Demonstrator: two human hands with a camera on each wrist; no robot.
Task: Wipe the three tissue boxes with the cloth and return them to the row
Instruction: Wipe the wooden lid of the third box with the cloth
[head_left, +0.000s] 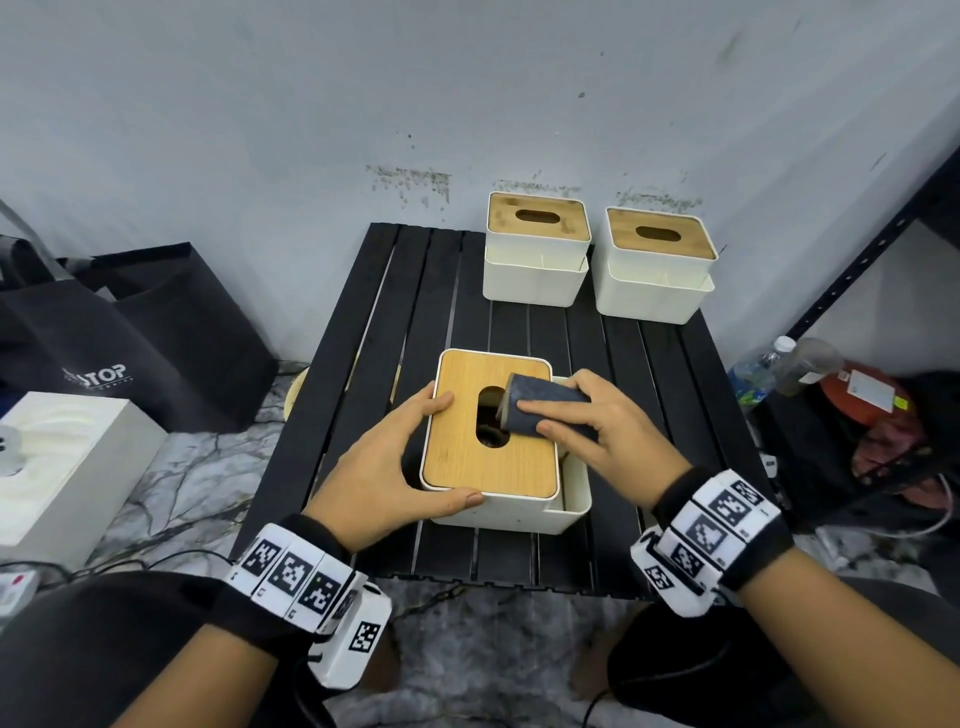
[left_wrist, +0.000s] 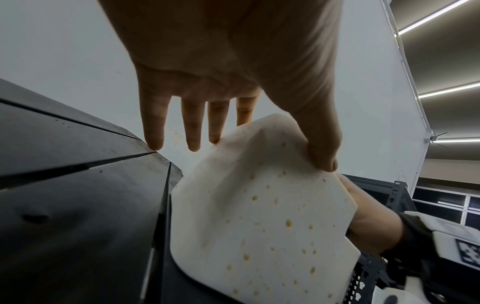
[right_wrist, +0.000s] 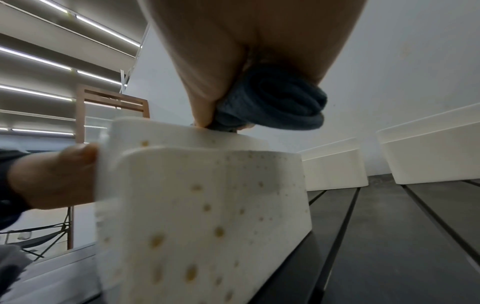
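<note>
Nearest, on the black slatted table (head_left: 649, 415), stands a white plastic tissue box with a bamboo lid (head_left: 467, 441), pulled forward and turned out of line with the others. The left hand (head_left: 384, 467) steadies it, thumb curled on the near edge and fingers wrapped over the far corner. The right hand (head_left: 608, 436) grips a folded dark blue cloth (head_left: 540, 408) and presses it onto the lid beside the oval slot. Wiping of this box looks under way, not finished (its white wall shows yellowish specks in the wrist views). Farther back, against the grey wall, two matching white boxes with bamboo lids (head_left: 537, 249) (head_left: 657, 262) sit side by side; whether they have been wiped cannot be told. The gap to their left (head_left: 426, 260) seems to await the near box.
</note>
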